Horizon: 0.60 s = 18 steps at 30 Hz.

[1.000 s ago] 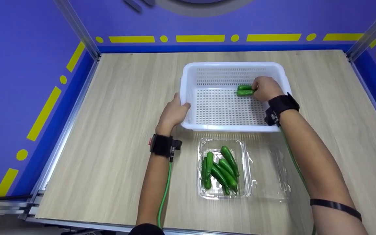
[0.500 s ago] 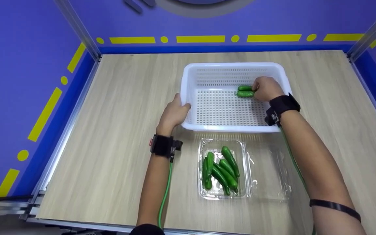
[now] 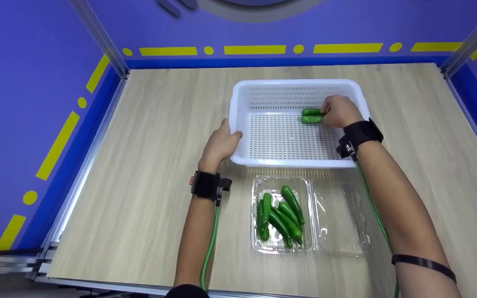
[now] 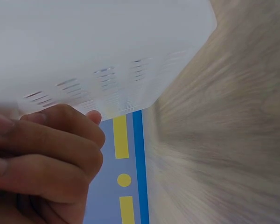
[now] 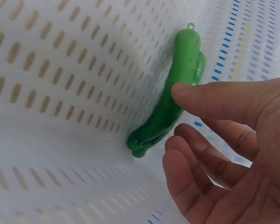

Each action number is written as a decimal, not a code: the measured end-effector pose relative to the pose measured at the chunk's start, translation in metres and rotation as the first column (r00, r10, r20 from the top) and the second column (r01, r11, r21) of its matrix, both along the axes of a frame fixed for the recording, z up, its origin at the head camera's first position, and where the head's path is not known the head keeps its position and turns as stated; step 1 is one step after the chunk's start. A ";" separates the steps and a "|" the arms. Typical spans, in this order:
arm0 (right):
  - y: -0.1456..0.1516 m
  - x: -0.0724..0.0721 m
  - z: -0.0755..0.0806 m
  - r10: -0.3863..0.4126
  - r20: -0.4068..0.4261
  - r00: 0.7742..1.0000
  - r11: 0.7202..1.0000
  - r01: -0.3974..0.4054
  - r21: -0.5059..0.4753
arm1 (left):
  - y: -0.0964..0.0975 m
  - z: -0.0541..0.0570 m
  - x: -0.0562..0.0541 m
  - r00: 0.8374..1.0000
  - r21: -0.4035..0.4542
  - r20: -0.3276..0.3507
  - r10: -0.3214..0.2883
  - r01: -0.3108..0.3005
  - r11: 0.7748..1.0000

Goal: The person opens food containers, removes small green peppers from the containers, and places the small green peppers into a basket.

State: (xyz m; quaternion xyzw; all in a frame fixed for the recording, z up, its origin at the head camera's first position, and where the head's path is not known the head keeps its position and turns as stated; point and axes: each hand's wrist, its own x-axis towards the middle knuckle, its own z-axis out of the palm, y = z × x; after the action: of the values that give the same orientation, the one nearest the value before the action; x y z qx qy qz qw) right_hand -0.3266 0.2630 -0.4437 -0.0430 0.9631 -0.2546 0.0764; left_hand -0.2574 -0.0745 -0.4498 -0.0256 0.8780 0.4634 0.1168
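Blue-violet panels (image 3: 255, 34) with yellow dashes and dots (image 3: 255, 49) are enclosing your workspace; a pale wood-grain tabletop (image 3: 139, 136) is supporting everything. A white perforated plastic basket (image 3: 294, 164) is standing behind an open clear clamshell container (image 3: 314, 219), where several small cucumbers (image 3: 288, 223) are lying heaped. Your left hand (image 3: 220, 142) is gripping the basket's left rim, thumb inside, other fingers curling outside. Your right hand (image 3: 340, 112), reaching into the basket, is sitting slightly farther right than a second ago, while two green cucumbers (image 3: 312, 119) are keeping their place side by side near the far wall; this is suggesting that they are resting there, not being carried. Whether your right thumb and index finger are pinching one is remaining unclear; the other fingers are curving loosely, apart from the thumb.
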 end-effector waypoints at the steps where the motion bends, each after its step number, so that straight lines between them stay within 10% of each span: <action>1: 0.000 0.000 0.001 -0.002 -0.002 1.000 1.000 0.002 0.003 | 0.000 0.000 0.000 1.000 -0.001 0.000 0.001 -0.001 1.000; 18: 0.005 0.009 0.029 -0.063 -0.124 0.990 0.993 0.049 -0.109 | -0.001 0.001 0.000 1.000 -0.013 0.002 -0.012 0.012 1.000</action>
State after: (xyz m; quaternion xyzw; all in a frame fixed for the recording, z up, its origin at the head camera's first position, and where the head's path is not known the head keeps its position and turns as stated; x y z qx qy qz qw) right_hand -0.3176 0.2682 -0.4142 -0.0360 0.9520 -0.3041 0.0051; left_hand -0.2574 -0.0754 -0.4489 -0.0216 0.8811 0.4568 0.1204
